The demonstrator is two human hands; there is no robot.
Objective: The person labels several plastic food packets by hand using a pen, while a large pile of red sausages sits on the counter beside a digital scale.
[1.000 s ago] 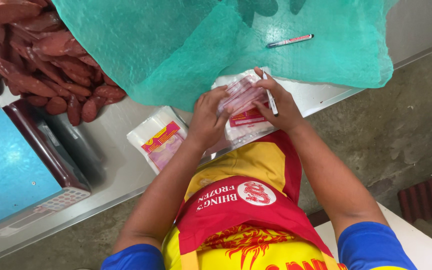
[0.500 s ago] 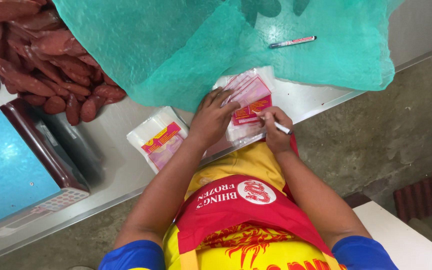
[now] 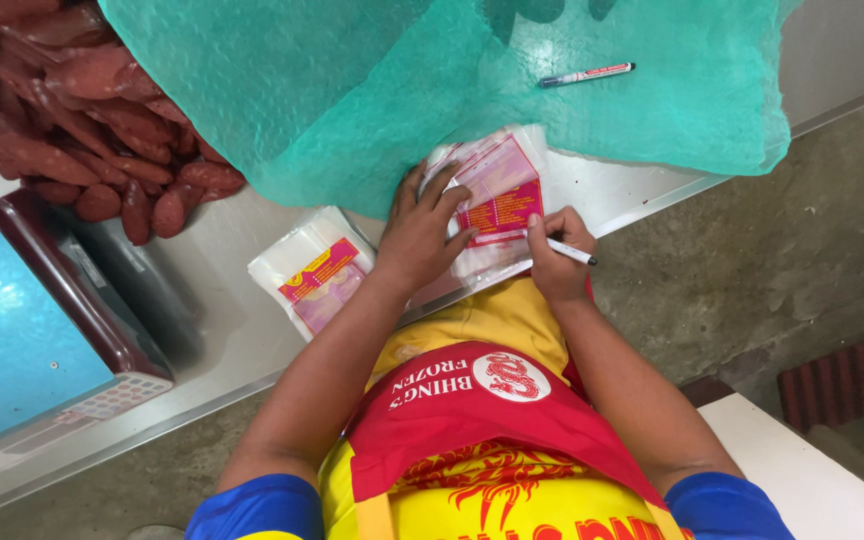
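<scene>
My left hand (image 3: pixel 424 232) lies flat with fingers spread on a stack of clear plastic bags printed with a red and pink label (image 3: pixel 500 190), pressing it to the white counter (image 3: pixel 222 300). My right hand (image 3: pixel 555 252) grips a white pen (image 3: pixel 570 251), its tip against the lower right of the label. A second stack of the same labelled bags (image 3: pixel 314 273) lies to the left of my left forearm, untouched.
A green mesh net (image 3: pixel 352 80) covers the back of the counter, with another pen (image 3: pixel 586 74) lying on it. A heap of red sausages (image 3: pixel 82 120) is at the back left. A blue-topped weighing scale (image 3: pixel 22 340) stands at the left. Concrete floor is on the right.
My right hand came down from the top of the bag stack to its lower right and brought the pen tip onto the label. My left hand stayed pressed on the stack.
</scene>
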